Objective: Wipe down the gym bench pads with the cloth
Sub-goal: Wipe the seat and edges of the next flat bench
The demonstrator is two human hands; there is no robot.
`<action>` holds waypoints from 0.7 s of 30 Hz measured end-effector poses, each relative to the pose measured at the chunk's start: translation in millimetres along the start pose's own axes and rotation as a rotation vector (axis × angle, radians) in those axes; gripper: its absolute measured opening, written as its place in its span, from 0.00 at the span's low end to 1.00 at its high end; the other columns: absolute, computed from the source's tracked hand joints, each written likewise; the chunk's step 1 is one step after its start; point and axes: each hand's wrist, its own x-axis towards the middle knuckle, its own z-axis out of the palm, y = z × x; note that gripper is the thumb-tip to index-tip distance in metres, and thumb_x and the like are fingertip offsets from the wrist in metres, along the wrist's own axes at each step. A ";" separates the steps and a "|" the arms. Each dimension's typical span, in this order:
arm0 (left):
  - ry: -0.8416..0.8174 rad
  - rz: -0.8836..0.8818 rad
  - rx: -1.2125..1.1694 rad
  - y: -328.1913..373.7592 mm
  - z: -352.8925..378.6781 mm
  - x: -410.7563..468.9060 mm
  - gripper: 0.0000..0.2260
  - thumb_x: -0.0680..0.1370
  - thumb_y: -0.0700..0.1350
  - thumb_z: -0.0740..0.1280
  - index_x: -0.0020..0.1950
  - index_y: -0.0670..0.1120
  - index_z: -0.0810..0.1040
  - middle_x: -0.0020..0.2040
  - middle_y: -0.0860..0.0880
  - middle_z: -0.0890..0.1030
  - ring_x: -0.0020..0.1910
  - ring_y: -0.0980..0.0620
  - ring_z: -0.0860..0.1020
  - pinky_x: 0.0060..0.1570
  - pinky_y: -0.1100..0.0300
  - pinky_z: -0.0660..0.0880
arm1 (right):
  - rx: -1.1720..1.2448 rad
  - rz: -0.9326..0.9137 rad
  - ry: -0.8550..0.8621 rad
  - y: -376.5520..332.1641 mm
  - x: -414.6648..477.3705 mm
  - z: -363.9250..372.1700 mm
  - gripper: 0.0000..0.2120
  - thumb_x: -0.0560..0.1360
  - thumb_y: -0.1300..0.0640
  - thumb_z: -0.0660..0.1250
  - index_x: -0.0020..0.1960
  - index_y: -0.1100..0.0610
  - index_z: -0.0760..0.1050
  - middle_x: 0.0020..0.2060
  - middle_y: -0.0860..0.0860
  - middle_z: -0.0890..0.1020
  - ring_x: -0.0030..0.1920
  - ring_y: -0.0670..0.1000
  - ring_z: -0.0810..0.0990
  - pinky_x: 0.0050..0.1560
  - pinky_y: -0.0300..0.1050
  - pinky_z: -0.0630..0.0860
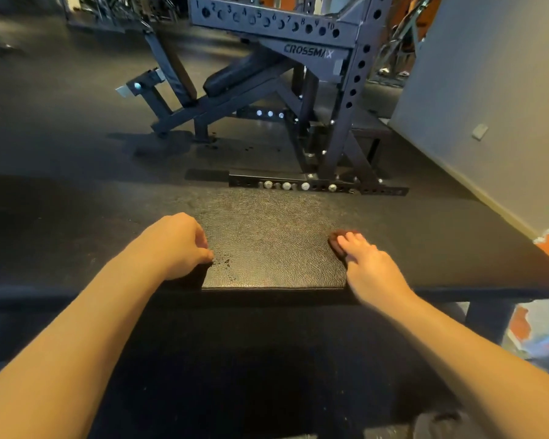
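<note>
A black textured bench pad [270,245] lies flat in front of me, its near edge towards me. My right hand [370,264] rests at the pad's right edge with fingers stretched flat over a small dark reddish cloth [338,240], pressing it onto the pad. Only the cloth's far end shows past my fingertips. My left hand [179,245] sits at the pad's left edge with fingers curled, thumb touching the pad's side. Small dark specks mark the pad near my left thumb.
A dark steel rack [336,99] marked CROSSMAX stands beyond the pad, with an inclined black bench [235,77] behind it. Its bolted base bar [317,185] lies on the black rubber floor. A grey wall [488,99] runs along the right.
</note>
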 end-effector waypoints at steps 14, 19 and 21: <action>0.054 0.036 0.120 15.2 11.2 -11.4 0.13 0.76 0.55 0.73 0.56 0.50 0.85 0.54 0.49 0.84 0.53 0.49 0.80 0.56 0.51 0.79 | 0.077 -0.345 0.045 -74.5 -45.1 38.7 0.26 0.82 0.62 0.60 0.79 0.54 0.66 0.79 0.49 0.64 0.81 0.47 0.57 0.82 0.46 0.48; 0.049 0.057 0.148 16.0 12.8 -11.9 0.14 0.76 0.56 0.74 0.57 0.51 0.85 0.54 0.49 0.84 0.54 0.47 0.81 0.57 0.49 0.79 | 0.037 -0.144 0.183 -4.7 -52.8 22.4 0.26 0.78 0.58 0.55 0.75 0.56 0.73 0.75 0.52 0.72 0.78 0.53 0.66 0.80 0.53 0.57; 0.046 0.068 0.147 16.4 14.4 -12.3 0.12 0.76 0.55 0.73 0.56 0.52 0.85 0.53 0.49 0.84 0.53 0.47 0.81 0.56 0.49 0.79 | -0.043 -0.025 0.244 19.8 -55.2 12.9 0.26 0.77 0.59 0.55 0.74 0.58 0.74 0.73 0.56 0.74 0.76 0.59 0.69 0.79 0.60 0.60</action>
